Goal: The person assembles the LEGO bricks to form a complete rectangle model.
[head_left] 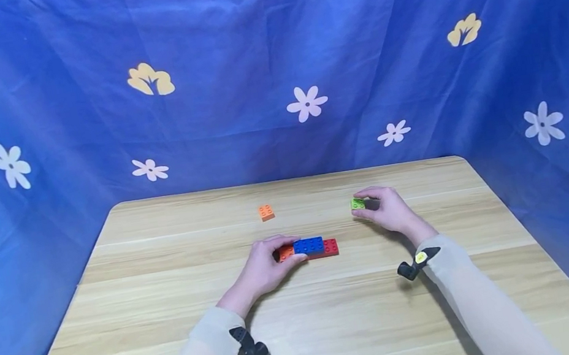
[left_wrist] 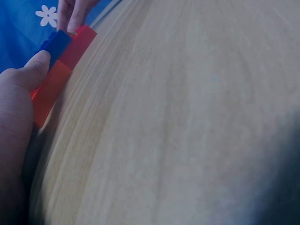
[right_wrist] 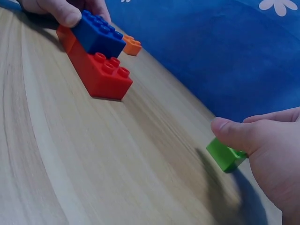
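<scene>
A blue brick [head_left: 309,245] sits on top of a red brick [head_left: 331,247] and an orange-red brick [right_wrist: 66,39], which lie end to end on the table. My left hand [head_left: 265,265] pinches the blue brick near its left end, thumb on the near side and fingers behind. To the right, my right hand [head_left: 391,210] pinches a small green brick [right_wrist: 226,154] between thumb and fingers. Whether the green brick touches the tabletop I cannot tell. In the left wrist view the green brick is almost wholly hidden.
A small orange brick [head_left: 266,212] with studs up lies farther back on the wooden table [head_left: 307,323]. Blue cloth [head_left: 225,87] with printed flowers hangs behind the table and along both sides.
</scene>
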`<move>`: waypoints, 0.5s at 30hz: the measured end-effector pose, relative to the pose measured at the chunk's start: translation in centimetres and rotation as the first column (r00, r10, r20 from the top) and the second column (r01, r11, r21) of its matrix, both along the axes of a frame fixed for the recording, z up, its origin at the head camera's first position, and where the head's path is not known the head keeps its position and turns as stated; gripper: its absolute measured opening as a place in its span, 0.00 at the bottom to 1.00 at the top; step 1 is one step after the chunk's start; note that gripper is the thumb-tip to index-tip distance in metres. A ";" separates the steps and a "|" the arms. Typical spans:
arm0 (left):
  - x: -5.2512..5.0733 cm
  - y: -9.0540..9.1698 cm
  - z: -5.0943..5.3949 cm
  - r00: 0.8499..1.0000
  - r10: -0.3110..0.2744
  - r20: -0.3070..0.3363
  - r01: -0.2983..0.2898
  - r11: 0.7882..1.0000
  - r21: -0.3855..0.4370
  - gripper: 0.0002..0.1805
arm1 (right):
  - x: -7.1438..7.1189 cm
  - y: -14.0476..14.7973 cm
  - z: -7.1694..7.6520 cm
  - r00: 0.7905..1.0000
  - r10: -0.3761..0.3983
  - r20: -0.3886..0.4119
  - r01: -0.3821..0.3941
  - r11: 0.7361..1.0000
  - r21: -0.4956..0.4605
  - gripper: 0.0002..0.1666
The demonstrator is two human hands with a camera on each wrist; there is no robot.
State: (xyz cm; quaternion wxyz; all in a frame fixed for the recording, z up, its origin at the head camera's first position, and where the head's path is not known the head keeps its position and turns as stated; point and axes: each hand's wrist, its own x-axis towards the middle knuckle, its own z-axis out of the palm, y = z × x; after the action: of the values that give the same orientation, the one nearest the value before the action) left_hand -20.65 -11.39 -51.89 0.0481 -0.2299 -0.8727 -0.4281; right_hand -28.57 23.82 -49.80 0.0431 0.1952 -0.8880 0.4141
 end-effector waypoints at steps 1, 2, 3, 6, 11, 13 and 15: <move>0.0 0.0 0.1 1.000 -0.001 0.001 0.001 1.000 0.001 0.27 | 0.0 0.0 -0.1 1.000 0.000 0.002 0.000 1.000 0.001 0.30; 0.1 0.0 0.1 1.000 -0.002 0.003 0.002 1.000 0.003 0.27 | -0.1 0.1 -0.1 1.000 -0.001 0.005 0.001 1.000 0.003 0.30; 0.1 0.0 0.2 1.000 -0.002 0.007 0.002 1.000 0.004 0.27 | -0.1 0.1 -0.2 1.000 -0.004 0.007 0.003 1.000 0.008 0.30; 0.1 0.0 0.3 1.000 -0.005 0.022 0.005 1.000 0.012 0.28 | -0.2 0.2 -0.3 1.000 -0.013 0.013 0.013 1.000 0.014 0.30; 0.1 0.0 0.3 1.000 0.003 0.031 -0.003 1.000 0.001 0.28 | -0.4 0.3 -0.6 1.000 -0.017 0.004 0.016 1.000 0.021 0.30; 0.1 0.0 0.2 1.000 0.007 0.029 -0.007 1.000 0.000 0.28 | -0.5 0.4 -0.8 1.000 -0.017 -0.006 0.017 0.999 0.028 0.30; 0.1 0.0 0.2 1.000 0.006 0.024 -0.006 1.000 0.002 0.27 | -0.6 0.4 -1.1 1.000 -0.019 -0.016 0.019 0.999 0.037 0.30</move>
State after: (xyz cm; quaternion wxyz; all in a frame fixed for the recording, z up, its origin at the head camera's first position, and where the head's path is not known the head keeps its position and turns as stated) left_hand -20.54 -11.39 -51.72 0.0391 -0.2222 -0.8734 -0.4316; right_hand -29.19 24.26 -50.85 0.0504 0.1908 -0.8970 0.3955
